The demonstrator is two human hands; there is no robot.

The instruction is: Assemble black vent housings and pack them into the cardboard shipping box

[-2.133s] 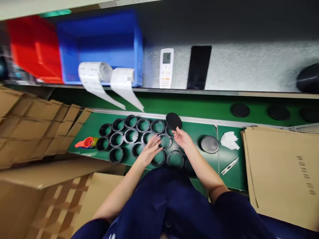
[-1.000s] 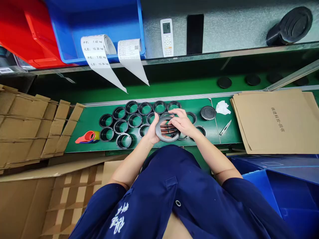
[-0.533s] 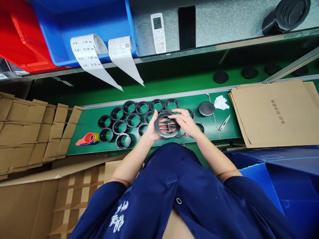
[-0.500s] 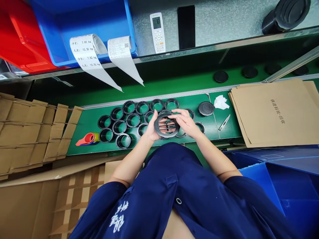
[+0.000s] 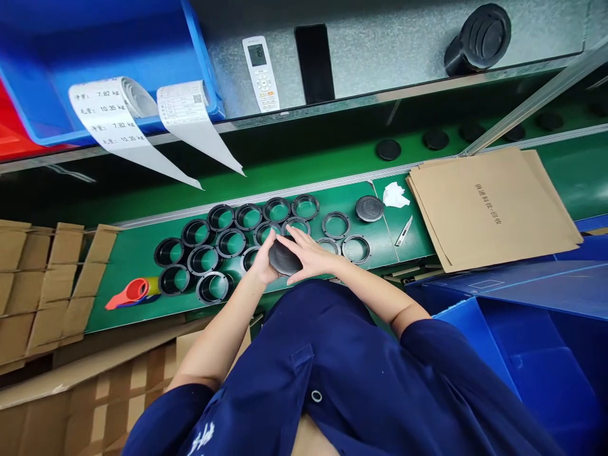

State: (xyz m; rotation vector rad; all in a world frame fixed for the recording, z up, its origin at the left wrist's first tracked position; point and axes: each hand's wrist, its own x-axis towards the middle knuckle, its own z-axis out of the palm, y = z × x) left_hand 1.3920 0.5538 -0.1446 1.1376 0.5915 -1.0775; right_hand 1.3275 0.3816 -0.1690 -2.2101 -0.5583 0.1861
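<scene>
Over the front edge of the green bench, my left hand (image 5: 266,263) wraps around the side of a round black air vent (image 5: 284,258). From the other side, my right hand (image 5: 311,254) lays its fingers over the vent's far rim, with the thumb at the near rim. The vent's face looks solid, with curved lines across it. Several black rings (image 5: 231,242) stand on the bench to the left of and behind my hands, and a few more, such as one ring (image 5: 356,249), lie to the right. A black vent with a closed face (image 5: 369,208) sits beyond them.
A utility knife (image 5: 403,231), a crumpled white paper (image 5: 396,195) and stacked cardboard sheets (image 5: 494,206) lie at right. Red tape dispenser (image 5: 135,291) and cardboard dividers (image 5: 57,278) are at left. A shelf above holds a blue bin (image 5: 204,57), remote (image 5: 261,73) and phone (image 5: 314,63).
The vent's face, see-through with slats showing before, now looks solid. My right hand has shifted from its upper edge to over its right side. The whole view has turned somewhat to the right.
</scene>
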